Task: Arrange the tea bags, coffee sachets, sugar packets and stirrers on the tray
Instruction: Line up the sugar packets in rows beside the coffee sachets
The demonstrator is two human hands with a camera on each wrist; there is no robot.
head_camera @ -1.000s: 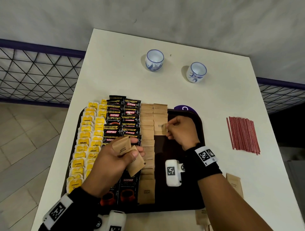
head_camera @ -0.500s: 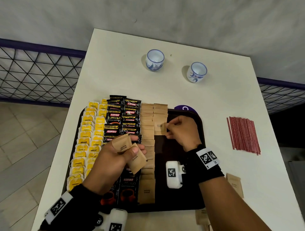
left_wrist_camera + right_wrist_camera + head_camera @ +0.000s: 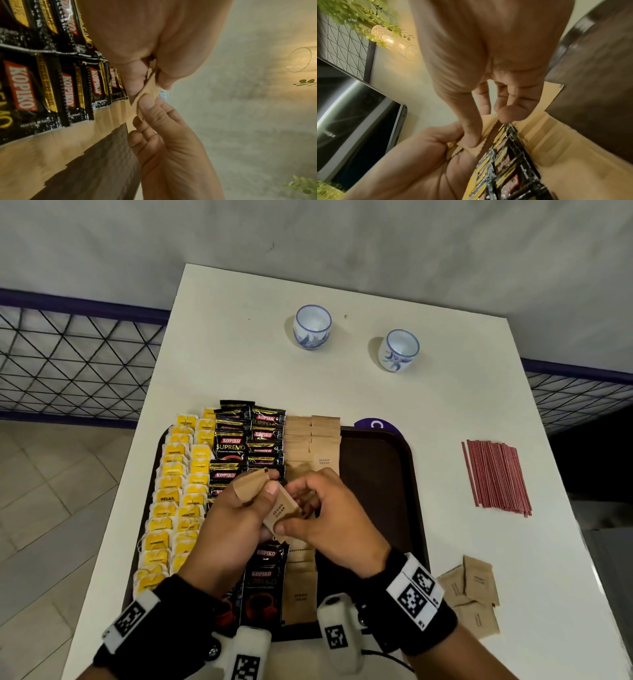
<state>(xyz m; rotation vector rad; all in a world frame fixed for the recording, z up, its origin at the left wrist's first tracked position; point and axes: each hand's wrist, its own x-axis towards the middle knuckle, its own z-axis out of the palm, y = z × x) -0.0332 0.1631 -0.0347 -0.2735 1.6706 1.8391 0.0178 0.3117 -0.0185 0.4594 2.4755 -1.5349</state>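
Note:
On the dark brown tray (image 3: 373,474) lie columns of yellow tea bags (image 3: 171,494), black coffee sachets (image 3: 233,445) and brown sugar packets (image 3: 322,440). My left hand (image 3: 267,491) hovers over the tray's middle and grips a few sugar packets (image 3: 250,486). My right hand (image 3: 291,511) meets it and pinches one of them, a sugar packet (image 3: 279,513) marked BROWN SUGAR. The left wrist view shows that packet (image 3: 150,83) between both hands' fingertips. Red stirrers (image 3: 495,477) lie in a bundle on the table, right of the tray.
Several loose sugar packets (image 3: 474,590) lie on the white table at the front right. Two small blue-and-white cups (image 3: 312,326) (image 3: 399,349) stand at the back. A purple disc (image 3: 375,424) peeks from under the tray's far edge. The tray's right part is bare.
My right hand has left the sugar column at the tray's back and come towards me to the left hand, where it now pinches a packet. The left hand has barely moved.

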